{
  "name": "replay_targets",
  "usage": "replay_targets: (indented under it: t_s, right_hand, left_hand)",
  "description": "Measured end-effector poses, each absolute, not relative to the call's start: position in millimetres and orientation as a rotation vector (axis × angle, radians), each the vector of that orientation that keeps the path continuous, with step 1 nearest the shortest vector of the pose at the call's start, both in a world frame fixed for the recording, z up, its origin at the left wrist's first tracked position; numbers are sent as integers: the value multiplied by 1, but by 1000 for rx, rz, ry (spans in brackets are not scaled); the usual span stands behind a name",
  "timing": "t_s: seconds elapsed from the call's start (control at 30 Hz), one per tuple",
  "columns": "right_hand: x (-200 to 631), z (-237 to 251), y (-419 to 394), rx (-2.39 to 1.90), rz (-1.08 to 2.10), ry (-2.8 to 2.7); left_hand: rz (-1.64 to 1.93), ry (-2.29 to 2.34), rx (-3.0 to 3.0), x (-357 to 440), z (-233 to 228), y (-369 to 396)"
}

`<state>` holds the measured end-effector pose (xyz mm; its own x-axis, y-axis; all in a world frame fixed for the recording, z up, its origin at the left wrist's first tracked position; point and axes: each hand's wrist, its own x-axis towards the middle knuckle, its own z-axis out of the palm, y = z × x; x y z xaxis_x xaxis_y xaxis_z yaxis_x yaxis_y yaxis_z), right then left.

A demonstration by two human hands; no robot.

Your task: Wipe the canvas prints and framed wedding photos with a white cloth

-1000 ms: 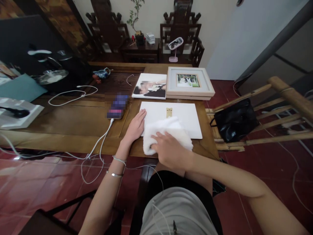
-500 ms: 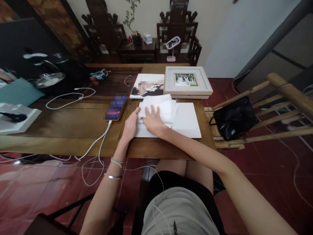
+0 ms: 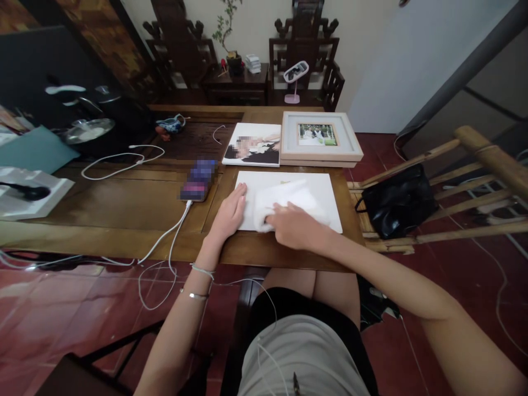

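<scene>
White, fluffy cloth [image 3: 284,195], slightly blurred, lies on a white panel [image 3: 331,195] at the front of the wooden desk [image 3: 124,203] in the head view. The person's right hand [image 3: 297,226] rests on the cloth with bent fingers (whether they pinch it, one cannot tell). The left hand [image 3: 231,212] lies open and flat at the panel's left edge. To the left sits a smartphone [image 3: 198,181] with a white charging cable [image 3: 188,204]; behind the panel are a photo print [image 3: 264,156] and, beside it, a light-wood picture frame [image 3: 322,159].

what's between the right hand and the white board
A white cloth: in the head view it lies under the right hand and on top of the white board.
</scene>
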<state>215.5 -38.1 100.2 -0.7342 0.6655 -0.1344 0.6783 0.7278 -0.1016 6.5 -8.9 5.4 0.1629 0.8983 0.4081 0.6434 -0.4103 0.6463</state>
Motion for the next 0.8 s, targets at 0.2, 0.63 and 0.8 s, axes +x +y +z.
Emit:
replay_targets:
  t_s: [0.2,0.63,0.8]
  right_hand:
    - [194,111,35,1426,-276,2784]
    - [127,131,89,1210,-513,2820]
    - [186,137,103,1456,-474,2659]
  left_hand:
    - [1047,1487,2181,7,5,-7]
    - [1043,1502,2202,5,3,-5]
    - [1073,1474,2191,6,2,-6]
